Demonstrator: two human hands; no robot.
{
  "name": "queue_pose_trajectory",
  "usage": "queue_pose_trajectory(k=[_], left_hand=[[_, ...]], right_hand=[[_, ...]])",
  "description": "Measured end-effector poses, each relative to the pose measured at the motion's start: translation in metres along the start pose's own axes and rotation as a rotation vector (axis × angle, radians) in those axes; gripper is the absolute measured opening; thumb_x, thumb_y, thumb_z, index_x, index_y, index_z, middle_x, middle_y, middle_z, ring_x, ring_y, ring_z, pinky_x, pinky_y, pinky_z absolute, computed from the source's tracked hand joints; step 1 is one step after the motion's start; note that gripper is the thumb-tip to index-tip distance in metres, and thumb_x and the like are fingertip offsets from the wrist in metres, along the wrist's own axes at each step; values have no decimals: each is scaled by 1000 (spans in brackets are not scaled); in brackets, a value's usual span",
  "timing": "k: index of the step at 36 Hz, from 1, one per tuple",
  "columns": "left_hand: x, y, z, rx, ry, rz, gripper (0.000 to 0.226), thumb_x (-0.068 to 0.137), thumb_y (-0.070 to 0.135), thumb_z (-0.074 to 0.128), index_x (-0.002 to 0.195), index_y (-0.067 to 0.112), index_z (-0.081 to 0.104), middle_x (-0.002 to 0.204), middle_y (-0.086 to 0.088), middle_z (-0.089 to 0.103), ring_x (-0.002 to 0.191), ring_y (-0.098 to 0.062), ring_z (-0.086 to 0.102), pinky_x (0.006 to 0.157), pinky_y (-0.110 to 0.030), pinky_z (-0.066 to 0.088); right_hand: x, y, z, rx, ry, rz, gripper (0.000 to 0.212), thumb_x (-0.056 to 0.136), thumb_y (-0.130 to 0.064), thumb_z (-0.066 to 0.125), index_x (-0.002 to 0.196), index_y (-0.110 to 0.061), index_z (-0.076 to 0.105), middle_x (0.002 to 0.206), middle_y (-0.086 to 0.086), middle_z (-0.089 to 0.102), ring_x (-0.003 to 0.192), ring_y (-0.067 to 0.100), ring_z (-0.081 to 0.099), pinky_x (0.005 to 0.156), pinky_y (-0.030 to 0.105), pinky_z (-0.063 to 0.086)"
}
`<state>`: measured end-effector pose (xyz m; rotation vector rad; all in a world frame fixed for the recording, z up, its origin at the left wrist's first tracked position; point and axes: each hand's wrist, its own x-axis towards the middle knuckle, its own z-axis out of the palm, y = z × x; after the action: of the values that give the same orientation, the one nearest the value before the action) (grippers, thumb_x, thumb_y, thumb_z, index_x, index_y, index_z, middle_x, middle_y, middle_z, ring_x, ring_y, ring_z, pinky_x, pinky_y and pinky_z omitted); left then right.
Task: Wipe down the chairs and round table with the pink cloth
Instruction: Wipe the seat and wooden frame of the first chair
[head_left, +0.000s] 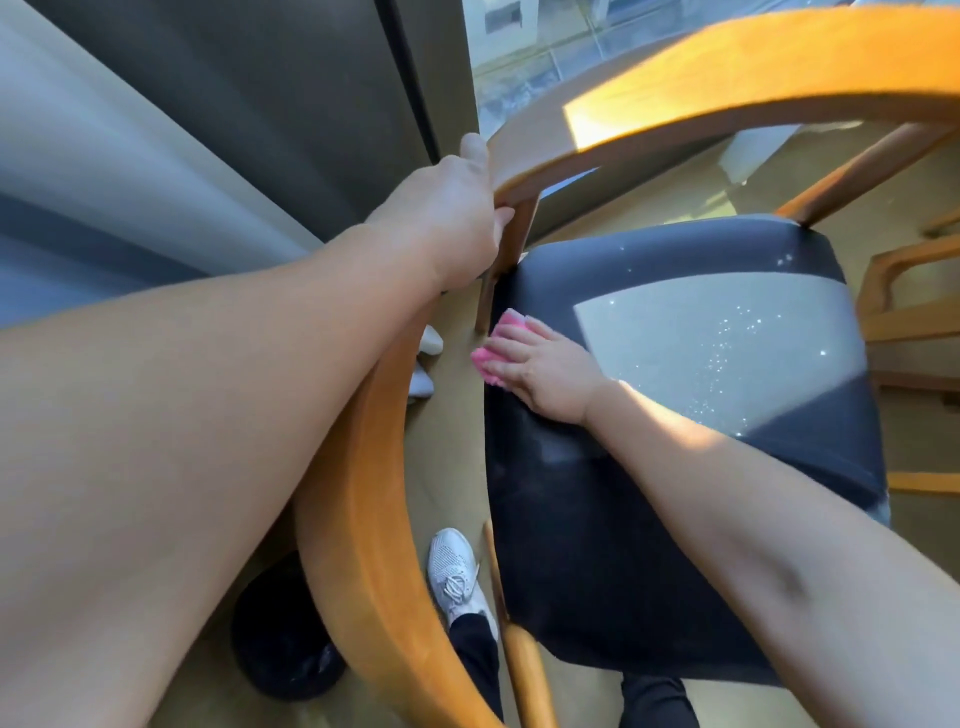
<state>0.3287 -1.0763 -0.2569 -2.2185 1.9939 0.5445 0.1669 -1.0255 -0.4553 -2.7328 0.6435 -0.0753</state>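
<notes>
Far left: grey curtain (78, 182) is hanging in folds, with a dark panel (291, 93) standing beside it. The left arm is reaching in from lower left, lying across the chair rail (374, 519). The left hand (447, 218) is gripping that rail where a post meets it, thumb lying on top and fingers curling under the wood. Below the arm a round black object (280, 639) is sitting on the floor (447, 467); can't tell what it is. A white sneaker (457, 571) is standing between the rail and the seat edge. The pink cloth (491, 358) is lying on the left edge of the black seat (597, 545), bunching under the right hand (550, 371). That hand is pressing it down with fingers laid flat and close together, not curling round it. A sun patch is lighting the seat's middle, with specks glinting in it. Up top behind the rail a curved tan surface (524, 124) is showing; can't tell whether it's the round table. Window glass (519, 47) is sitting above it. Far right: a second chair frame (893, 322) is standing just beside the seat.
</notes>
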Motion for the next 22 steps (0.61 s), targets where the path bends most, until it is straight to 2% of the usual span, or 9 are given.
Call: queue_pose_trajectory(k=[2, 5, 8, 12, 15, 17, 22], left_hand=[[0, 0, -1, 6, 4, -4, 37, 97, 35, 46, 121, 10, 34, 93, -7, 49, 78, -29, 55, 67, -39, 48], [1, -1, -2, -8, 2, 3, 36, 97, 35, 47, 120, 9, 35, 101, -11, 55, 86, -32, 60, 72, -42, 52], [2, 0, -1, -11, 5, 16, 35, 97, 35, 47, 118, 8, 37, 105, -13, 57, 88, -34, 60, 69, -40, 49], [1, 0, -3, -24, 6, 17, 36, 97, 36, 46, 117, 8, 37, 105, -13, 56, 88, -34, 59, 69, -40, 48], [2, 1, -2, -27, 12, 20, 37, 97, 37, 46, 118, 8, 36, 105, -11, 54, 89, -34, 59, 70, -40, 48], [5, 3, 0, -31, 30, 33, 39, 97, 39, 45, 120, 9, 36, 108, -12, 54, 91, -33, 59, 70, -40, 48], [17, 13, 2, -11, 66, 103, 59, 96, 44, 45, 140, 10, 25, 126, -16, 47, 107, -36, 54, 80, -42, 44]], right_hand=[[18, 15, -8, 15, 54, 98, 41, 100, -37, 39, 124, -20, 68, 124, 4, 66, 122, 29, 54, 113, 40, 28], [38, 41, -21, 56, 113, 225, 40, 98, -34, 40, 115, -17, 72, 118, 4, 67, 115, 30, 58, 100, 40, 39], [43, 53, -27, 46, 72, 228, 46, 97, -38, 33, 118, -19, 69, 118, 1, 66, 112, 29, 56, 91, 37, 37], [40, 46, -19, 77, 174, 259, 34, 97, -29, 47, 118, -15, 70, 118, 5, 66, 113, 30, 57, 99, 40, 40], [33, 39, -17, 104, 270, 228, 27, 97, -20, 55, 117, -9, 70, 113, 8, 67, 106, 32, 60, 97, 40, 45], [21, 33, -18, 124, 310, 182, 26, 96, -16, 58, 118, -6, 69, 113, 10, 67, 106, 32, 59, 99, 39, 43], [-19, 4, -16, 180, 286, 102, 30, 101, -15, 50, 124, -3, 65, 116, 15, 66, 108, 34, 60, 102, 41, 41]])
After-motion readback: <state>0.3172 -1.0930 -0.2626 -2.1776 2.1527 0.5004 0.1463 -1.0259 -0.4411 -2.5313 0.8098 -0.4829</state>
